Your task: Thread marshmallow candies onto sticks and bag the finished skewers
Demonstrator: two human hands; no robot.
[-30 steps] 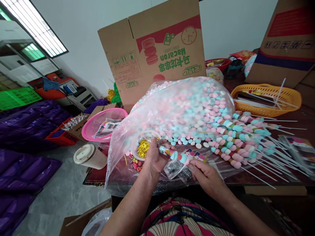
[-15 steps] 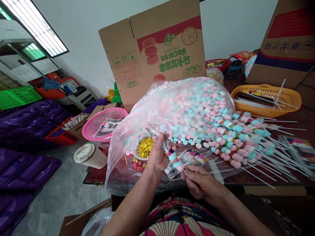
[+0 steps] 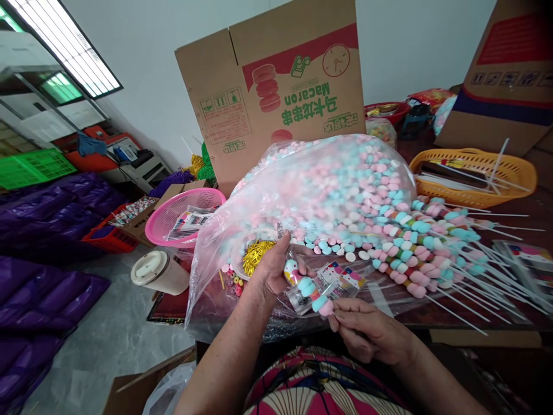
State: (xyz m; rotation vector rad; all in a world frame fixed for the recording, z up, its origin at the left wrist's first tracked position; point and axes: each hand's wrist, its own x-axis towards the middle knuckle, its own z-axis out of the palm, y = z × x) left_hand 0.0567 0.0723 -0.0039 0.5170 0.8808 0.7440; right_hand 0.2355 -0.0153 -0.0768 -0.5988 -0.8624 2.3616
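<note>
A marshmallow skewer (image 3: 307,287) in pink, blue and orange runs between my hands, its upper end inside a clear printed wrapper. My left hand (image 3: 276,271) is closed around that wrapper, thumb pointing up. At the skewer's lower end, my right hand (image 3: 367,328) pinches close by the pink marshmallow; the stick is hidden by the fingers. Flat printed wrappers (image 3: 341,279) lie on the table just behind the skewer. Left of my left hand is a bowl of gold twist ties (image 3: 256,256).
Behind the hands lies a big clear bag of marshmallows (image 3: 337,178). Finished-looking skewers (image 3: 415,248) are piled at right, sticks pointing toward me. A yellow basket (image 3: 475,173), a pink basket (image 3: 185,213), a lidded cup (image 3: 158,271) and a cardboard box (image 3: 276,86) stand around.
My right hand and the skewer's lower end have moved slightly right and toward me. More of the skewer shows outside my left hand, and the wrapper's yellow and white print is now visible.
</note>
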